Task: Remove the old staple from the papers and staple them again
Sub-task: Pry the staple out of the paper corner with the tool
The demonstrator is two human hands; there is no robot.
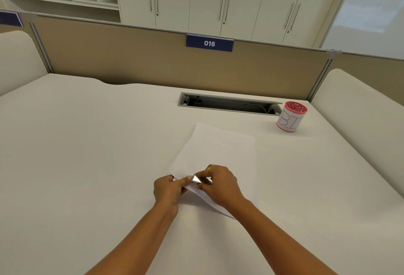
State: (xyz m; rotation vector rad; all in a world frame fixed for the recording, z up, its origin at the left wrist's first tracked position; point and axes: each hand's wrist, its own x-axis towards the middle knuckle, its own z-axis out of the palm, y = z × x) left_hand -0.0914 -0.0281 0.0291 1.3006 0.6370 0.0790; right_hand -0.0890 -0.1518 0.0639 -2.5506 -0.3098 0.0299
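Your left hand pinched the papers, which lay nearer you than the cup, by a corner. Your right hand gripped a small silver tool there. You were probably lifting the old staple, and the next move called for gentle prying.

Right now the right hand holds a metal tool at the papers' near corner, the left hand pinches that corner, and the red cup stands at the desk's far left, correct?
No: in the head view the red cup stands at the far right of the desk. The rest holds: right hand on the metal tool at the near corner of the papers, left hand pinching it.
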